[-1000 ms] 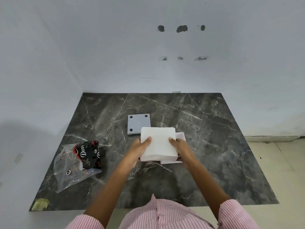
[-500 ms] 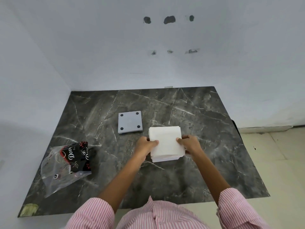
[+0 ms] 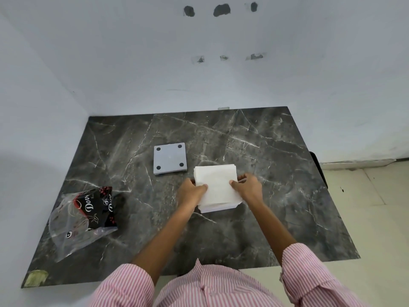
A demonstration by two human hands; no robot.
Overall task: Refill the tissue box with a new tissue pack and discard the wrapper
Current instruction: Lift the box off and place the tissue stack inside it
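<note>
A white stack of tissues [image 3: 218, 185] sits over the open white tissue box [image 3: 215, 209], whose lower front edge shows beneath it. My left hand [image 3: 190, 192] grips the stack's left side and my right hand [image 3: 246, 188] grips its right side, thumbs on top. The grey square box lid [image 3: 170, 158], with dark dots at its corners, lies flat just behind and to the left. The empty clear wrapper [image 3: 83, 220] with black and red print lies at the table's left.
The dark marble table [image 3: 276, 196] fills a white-walled corner, with walls at the back and left. A yellowish scrap [image 3: 35, 278] lies at the near left corner. Tiled floor [image 3: 376, 229] shows to the right.
Both hands have lowered the tissue stack onto the box, which is now mostly hidden beneath it. The view has shifted, so everything sits a little differently in frame.
</note>
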